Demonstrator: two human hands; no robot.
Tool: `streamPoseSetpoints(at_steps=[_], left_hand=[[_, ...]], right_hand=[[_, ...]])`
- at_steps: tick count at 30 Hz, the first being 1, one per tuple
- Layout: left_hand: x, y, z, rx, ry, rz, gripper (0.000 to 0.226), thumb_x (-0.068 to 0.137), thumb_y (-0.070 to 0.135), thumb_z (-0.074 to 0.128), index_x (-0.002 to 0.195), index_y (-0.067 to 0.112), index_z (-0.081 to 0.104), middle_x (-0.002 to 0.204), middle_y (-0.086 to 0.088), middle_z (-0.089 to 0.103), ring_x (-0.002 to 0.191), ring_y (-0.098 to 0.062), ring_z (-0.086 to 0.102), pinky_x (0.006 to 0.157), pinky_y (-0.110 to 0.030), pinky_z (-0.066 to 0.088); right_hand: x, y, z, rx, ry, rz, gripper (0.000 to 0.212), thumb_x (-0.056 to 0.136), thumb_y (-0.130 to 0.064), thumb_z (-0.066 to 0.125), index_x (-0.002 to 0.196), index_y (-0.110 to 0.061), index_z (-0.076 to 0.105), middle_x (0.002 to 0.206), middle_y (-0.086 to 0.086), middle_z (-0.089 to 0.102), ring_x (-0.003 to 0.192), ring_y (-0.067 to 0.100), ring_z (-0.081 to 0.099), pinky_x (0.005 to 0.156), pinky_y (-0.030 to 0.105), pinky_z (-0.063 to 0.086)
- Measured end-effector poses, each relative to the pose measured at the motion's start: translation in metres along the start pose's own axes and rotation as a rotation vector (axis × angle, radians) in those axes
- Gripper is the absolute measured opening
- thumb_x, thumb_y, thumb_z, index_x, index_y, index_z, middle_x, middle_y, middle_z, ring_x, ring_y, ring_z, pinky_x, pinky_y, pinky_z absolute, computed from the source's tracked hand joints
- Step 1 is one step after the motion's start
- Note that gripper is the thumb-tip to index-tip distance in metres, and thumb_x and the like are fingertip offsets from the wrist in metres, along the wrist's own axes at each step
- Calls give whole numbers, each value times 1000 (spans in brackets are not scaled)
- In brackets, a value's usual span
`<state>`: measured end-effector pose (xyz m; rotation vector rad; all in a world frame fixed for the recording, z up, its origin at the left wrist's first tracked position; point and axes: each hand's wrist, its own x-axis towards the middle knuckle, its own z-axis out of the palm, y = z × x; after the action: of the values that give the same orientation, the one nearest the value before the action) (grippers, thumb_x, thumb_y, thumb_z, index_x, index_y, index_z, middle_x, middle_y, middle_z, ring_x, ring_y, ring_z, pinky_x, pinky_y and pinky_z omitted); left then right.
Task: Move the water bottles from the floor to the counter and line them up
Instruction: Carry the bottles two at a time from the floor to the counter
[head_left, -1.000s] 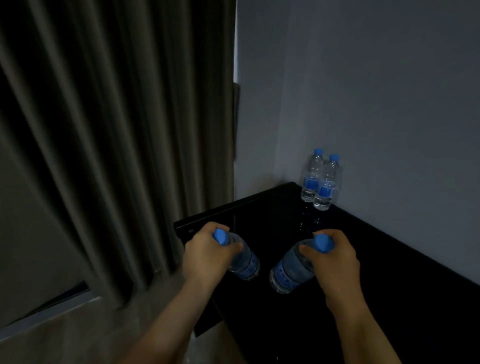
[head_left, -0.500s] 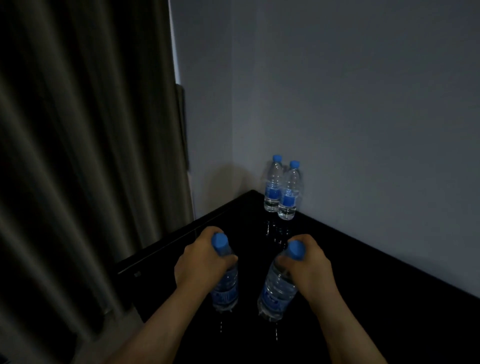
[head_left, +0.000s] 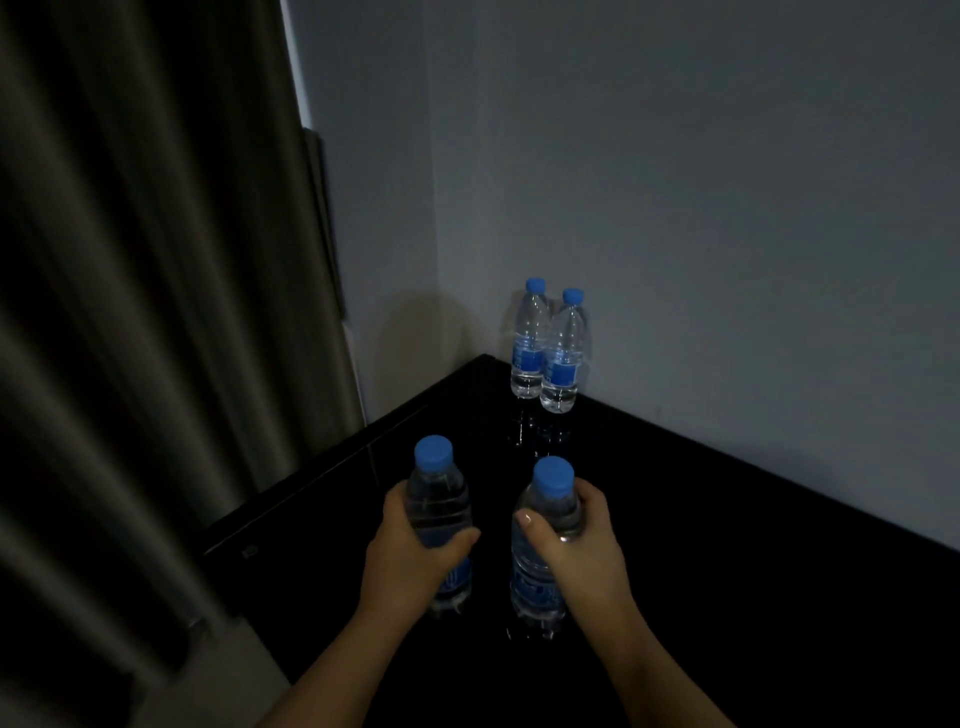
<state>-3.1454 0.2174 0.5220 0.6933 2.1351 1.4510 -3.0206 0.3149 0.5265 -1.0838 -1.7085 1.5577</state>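
Two clear water bottles with blue caps and blue labels stand side by side in the far corner of the glossy black counter (head_left: 753, 545), one (head_left: 529, 343) just left of the other (head_left: 563, 358), close to the wall. My left hand (head_left: 410, 551) grips the body of a third bottle (head_left: 439, 499), which is upright with its base at the counter surface. My right hand (head_left: 576, 540) holds a fourth bottle (head_left: 545, 519) around its upper body, also upright, just right of the third. Whether the two bases rest fully on the counter I cannot tell.
A heavy dark curtain (head_left: 156, 312) hangs at the left, reaching past the counter's left edge. Grey walls (head_left: 727, 208) meet in a corner behind the far bottles. A strip of pale floor (head_left: 208, 691) shows at the lower left.
Both hands slid down from the caps to the bottle bodies, and the two held bottles went from tilted to upright on the counter. The view shifted closer to the corner.
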Motion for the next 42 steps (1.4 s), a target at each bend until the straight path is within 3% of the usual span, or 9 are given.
streamPoseSetpoints(at_steps=[3,6,11,14,20,24,29,34,42], left_hand=[[3,-5,1,-62,-38,-58,86,72,17,80,141,22,30,114,6,52,102,-11,51,93,-26,42],[9,-14,3,-132,-93,-95,86,70,6,80,136,28,28,113,5,52,104,-15,53,95,-31,43],[8,-35,12,-100,-105,-202,71,73,-5,73,115,21,21,108,-2,46,95,-17,51,86,-29,42],[7,-39,18,-36,-57,-165,69,73,-2,73,122,17,27,106,-1,49,94,-18,53,80,-27,42],[20,-33,38,31,-64,-116,73,71,5,77,130,15,35,108,0,55,94,-18,57,80,-27,45],[38,-26,56,56,-60,-124,72,69,8,78,129,15,39,110,-3,60,91,-18,58,77,-27,47],[67,-11,89,84,-71,-116,71,69,10,79,127,13,39,110,-4,60,88,-15,56,74,-25,46],[103,8,127,117,-105,-102,72,69,12,79,128,12,38,115,-8,61,86,-16,56,74,-25,47],[163,28,183,97,-153,-52,70,64,14,83,121,13,42,113,-5,62,96,-20,62,81,-28,50]], right_hand=[[-2,12,2,23,105,-51,57,75,-21,77,113,-34,36,94,-21,51,83,-2,54,82,24,43],[-4,29,3,-42,51,-31,71,71,-14,80,117,-37,32,99,-23,50,91,3,57,86,22,46],[-3,59,7,-190,48,-2,76,68,-8,80,119,-40,33,106,-17,54,107,13,59,97,33,49],[2,64,6,-178,4,16,76,70,-5,77,123,-38,33,114,-9,55,108,14,58,98,35,49],[11,68,1,-216,28,66,73,73,-17,79,131,-27,36,104,-11,54,92,9,58,83,21,47],[32,68,-6,-236,61,91,73,77,-20,76,135,-27,32,101,-9,54,91,12,59,84,25,51],[62,67,-24,-179,87,92,63,77,-21,75,123,-35,34,102,-8,58,90,12,61,83,28,52],[100,65,-44,-167,143,85,70,74,-22,78,130,-29,37,103,-8,58,91,11,61,82,26,51],[174,66,-74,-122,246,28,59,74,-24,79,111,-36,35,93,-14,57,80,2,59,71,21,49]])
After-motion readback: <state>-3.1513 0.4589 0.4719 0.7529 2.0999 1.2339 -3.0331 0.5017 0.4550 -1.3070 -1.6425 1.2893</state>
